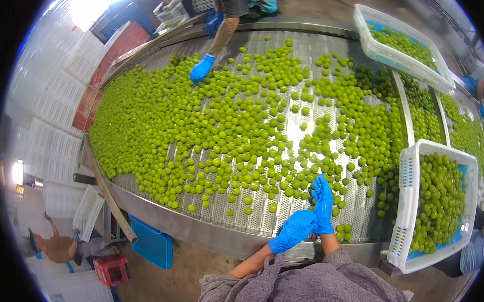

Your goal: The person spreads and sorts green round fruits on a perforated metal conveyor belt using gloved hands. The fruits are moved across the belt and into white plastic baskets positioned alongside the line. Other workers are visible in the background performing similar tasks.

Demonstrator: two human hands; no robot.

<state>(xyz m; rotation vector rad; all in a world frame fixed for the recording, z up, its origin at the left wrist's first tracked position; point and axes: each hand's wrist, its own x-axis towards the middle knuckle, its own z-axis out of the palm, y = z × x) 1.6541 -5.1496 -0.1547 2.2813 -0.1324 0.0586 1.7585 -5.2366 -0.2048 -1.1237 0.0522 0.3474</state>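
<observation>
My left hand (295, 231), in a blue glove, is curled against the heel of my right hand and seems to pinch the glove there; its fingertips are partly hidden. My right hand (323, 202), also blue-gloved, points away from me with its fingers extended and no fruit seen in it. Both hands are over the near edge of a perforated metal conveyor (245, 221). Round green fruits (233, 131) lie spread across it, thickest at the left. A few fruits (343, 232) rest just right of my right wrist.
A white crate of green fruit (402, 208) stands at the right, another white crate (404, 69) at the far right. Across the conveyor, a co-worker's blue-gloved hand (202, 69) touches the fruit. A wooden board (108, 193), blue crate (152, 242) and red stool (111, 270) are at left.
</observation>
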